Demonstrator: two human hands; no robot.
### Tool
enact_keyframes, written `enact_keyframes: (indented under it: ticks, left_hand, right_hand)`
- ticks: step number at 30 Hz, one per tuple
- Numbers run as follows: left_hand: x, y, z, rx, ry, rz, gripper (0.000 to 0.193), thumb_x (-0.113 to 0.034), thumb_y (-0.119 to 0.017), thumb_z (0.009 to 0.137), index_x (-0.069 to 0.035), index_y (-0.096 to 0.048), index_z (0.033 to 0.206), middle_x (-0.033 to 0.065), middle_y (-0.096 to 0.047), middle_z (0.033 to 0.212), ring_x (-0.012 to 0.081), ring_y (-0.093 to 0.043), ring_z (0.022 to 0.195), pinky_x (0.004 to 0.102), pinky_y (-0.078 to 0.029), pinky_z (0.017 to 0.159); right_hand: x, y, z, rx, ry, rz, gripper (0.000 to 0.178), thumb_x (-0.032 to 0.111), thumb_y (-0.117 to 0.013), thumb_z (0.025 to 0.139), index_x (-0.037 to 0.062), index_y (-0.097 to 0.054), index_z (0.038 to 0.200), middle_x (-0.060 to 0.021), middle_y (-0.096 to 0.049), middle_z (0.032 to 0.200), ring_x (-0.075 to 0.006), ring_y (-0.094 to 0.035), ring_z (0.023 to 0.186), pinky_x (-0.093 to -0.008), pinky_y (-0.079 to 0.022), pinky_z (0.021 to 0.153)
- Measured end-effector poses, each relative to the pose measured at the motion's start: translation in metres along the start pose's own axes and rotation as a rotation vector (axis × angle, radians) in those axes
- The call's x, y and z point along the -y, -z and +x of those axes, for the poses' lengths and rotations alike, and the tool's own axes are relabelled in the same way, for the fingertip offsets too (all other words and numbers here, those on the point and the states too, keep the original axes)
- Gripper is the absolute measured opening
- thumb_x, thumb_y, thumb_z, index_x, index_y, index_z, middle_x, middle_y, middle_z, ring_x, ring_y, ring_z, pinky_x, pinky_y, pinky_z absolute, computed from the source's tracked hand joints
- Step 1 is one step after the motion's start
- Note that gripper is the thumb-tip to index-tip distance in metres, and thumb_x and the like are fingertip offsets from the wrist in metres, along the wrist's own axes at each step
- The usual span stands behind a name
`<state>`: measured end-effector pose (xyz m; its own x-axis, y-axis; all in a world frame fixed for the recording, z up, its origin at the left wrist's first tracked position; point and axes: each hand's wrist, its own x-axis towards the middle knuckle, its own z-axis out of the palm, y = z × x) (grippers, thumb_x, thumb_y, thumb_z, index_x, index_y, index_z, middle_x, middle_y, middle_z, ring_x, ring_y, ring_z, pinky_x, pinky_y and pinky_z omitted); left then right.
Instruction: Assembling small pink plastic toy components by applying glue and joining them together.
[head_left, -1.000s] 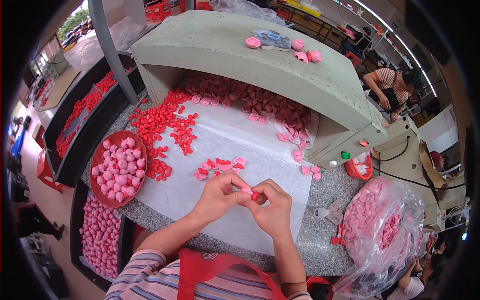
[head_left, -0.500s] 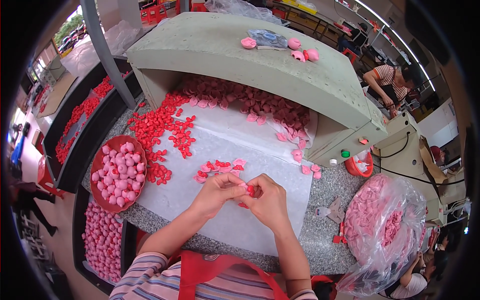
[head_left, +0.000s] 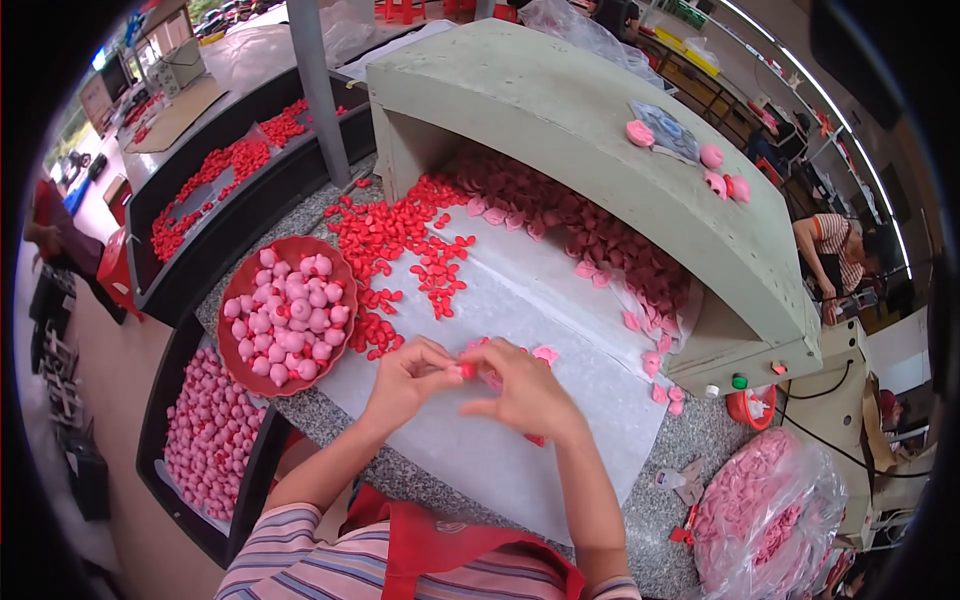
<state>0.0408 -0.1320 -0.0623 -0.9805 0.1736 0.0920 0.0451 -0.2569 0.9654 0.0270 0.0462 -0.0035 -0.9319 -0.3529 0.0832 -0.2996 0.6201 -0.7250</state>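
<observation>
My left hand (head_left: 400, 385) pinches a small red plastic piece (head_left: 467, 370) between thumb and fingertips, above the white sheet (head_left: 450, 440). My right hand (head_left: 530, 395) is just beside it. Its thumb is spread away from the fingers, and it seems to hold nothing. Partly hidden behind my hands lie a few pink shell pieces (head_left: 545, 354) and red bits. To the left, a red scalloped bowl (head_left: 232, 352) holds many round pink pieces (head_left: 290, 318) with red parts on them. Loose red pieces (head_left: 400, 230) are heaped on the sheet beyond my left hand.
A grey arched metal housing (head_left: 560, 120) spans the bench, with pink shells (head_left: 600, 230) heaped under it. Black trays stand at left, one with pink pieces (head_left: 210, 430). At right are a clear bag of pink parts (head_left: 770, 510), a small bottle (head_left: 670, 479) and a red cup (head_left: 745, 410).
My view has swung left, so the scene sits farther right. My right hand's thumb has come away from the small piece, which stays in my left hand.
</observation>
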Motion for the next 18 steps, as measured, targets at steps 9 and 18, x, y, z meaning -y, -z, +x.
enact_keyframes:
  ticks: [9, 18]
  left_hand:
    - [0.021, 0.007, -0.003, -0.142, -0.271, 0.954, 0.019, -0.005, -0.072, 0.063, -0.004, -0.059, 0.078, 0.0111, -0.056, 0.089, 0.0258, -0.058, 0.079, 0.032, -0.048, 0.065]
    - [0.026, -0.093, 0.151, -0.111, -0.474, 0.745, 0.014, -0.008, -0.062, 0.073, -0.003, -0.059, 0.085, 0.0156, -0.057, 0.084, 0.0321, -0.059, 0.075, 0.0386, -0.048, 0.062]
  right_hand:
    - [-0.068, -0.05, 0.119, -0.031, -0.138, -0.278, 0.028, 0.013, -0.063, 0.068, 0.0033, -0.061, 0.095, -0.0141, -0.06, 0.095, -0.0278, -0.059, 0.086, -0.0359, -0.046, 0.077]
    - [-0.104, 0.014, 0.029, -0.594, -0.255, 0.318, 0.02, 0.011, -0.064, 0.074, 0.0015, -0.06, 0.092, -0.0093, -0.064, 0.078, -0.0153, -0.061, 0.07, -0.0261, -0.047, 0.064]
